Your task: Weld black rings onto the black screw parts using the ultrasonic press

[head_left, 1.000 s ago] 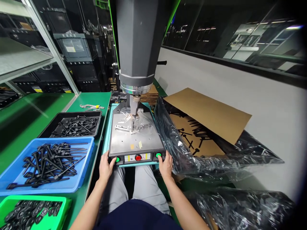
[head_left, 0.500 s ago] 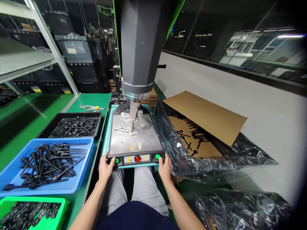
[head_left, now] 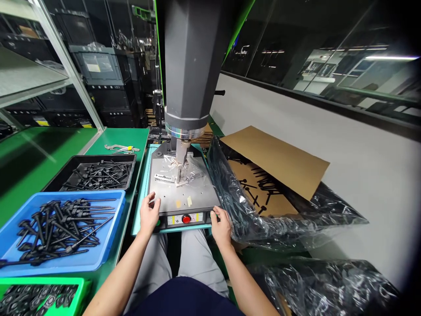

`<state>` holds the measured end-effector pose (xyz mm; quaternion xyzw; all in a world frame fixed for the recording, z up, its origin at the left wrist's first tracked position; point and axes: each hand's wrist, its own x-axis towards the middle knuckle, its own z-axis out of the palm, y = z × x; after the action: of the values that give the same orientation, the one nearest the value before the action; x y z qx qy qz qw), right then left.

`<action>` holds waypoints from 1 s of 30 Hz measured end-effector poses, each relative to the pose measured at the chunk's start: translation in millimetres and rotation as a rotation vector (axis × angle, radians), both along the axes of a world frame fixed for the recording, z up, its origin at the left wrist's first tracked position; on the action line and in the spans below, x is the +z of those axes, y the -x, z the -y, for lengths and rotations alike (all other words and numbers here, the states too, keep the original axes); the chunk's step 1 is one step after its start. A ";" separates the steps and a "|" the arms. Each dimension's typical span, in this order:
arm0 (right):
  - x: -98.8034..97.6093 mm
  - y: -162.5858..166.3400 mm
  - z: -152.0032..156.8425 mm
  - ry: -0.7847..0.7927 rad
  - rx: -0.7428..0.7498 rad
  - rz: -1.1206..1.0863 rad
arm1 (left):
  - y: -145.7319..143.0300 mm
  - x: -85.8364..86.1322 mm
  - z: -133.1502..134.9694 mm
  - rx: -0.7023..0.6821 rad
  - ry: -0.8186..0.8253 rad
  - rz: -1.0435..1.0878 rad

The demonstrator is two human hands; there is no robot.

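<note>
My left hand (head_left: 149,213) is raised over the left front corner of a machine's metal plate (head_left: 166,199), thumb and fingers apart, with nothing in it. Beneath it, the left green button (head_left: 158,223) is partly covered. At the right front corner, my right hand (head_left: 221,224) is loosely bent with fingers somewhat apart and no object in it, partly hiding the right green button. Between the hands sits a red button (head_left: 186,219) on the front panel. Farther back, a metal horn (head_left: 181,153) points down at a small fixture (head_left: 179,175) wrapped in clear film.
To the left stand a blue tray (head_left: 113,232) and a black tray (head_left: 61,177) of black threaded rods, plus a green tray (head_left: 83,292) of small black parts. Pliers (head_left: 120,148) lie behind. At right, a plastic-lined box (head_left: 226,193) holds similar parts under cardboard (head_left: 276,158).
Both hands have come off the machine's front corners and moved up and inward over its front edge. The view has shifted slightly, and the machine looks otherwise the same.
</note>
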<state>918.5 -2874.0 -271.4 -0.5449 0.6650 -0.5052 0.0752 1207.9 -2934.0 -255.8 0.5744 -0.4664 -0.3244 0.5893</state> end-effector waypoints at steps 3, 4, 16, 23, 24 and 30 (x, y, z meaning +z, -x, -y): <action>9.8 -22.6 8.3 -0.052 0.134 0.082 | 1.0 -2.1 -5.5 -0.003 -0.036 -0.055; 11.8 -30.2 12.1 -0.074 0.170 0.113 | 1.3 0.9 -5.3 -0.004 -0.046 -0.074; 18.8 -117.4 74.5 -0.305 0.633 0.252 | 11.9 77.3 92.0 -0.110 -0.057 -0.213; 31.9 -132.5 117.6 -0.052 0.626 -0.171 | 22.9 100.4 108.7 -0.392 -0.209 -0.554; 34.6 -131.8 122.3 -0.002 0.591 -0.207 | 24.6 103.6 107.4 -0.400 -0.206 -0.580; 66.0 -122.2 149.5 0.189 0.266 -0.292 | 33.6 119.9 103.6 -0.434 -0.221 -0.760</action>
<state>1040.7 -3023.4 -205.5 -0.6998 0.5407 -0.4668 -0.0072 1174.3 -3037.6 -136.0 0.3629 -0.2890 -0.6764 0.5721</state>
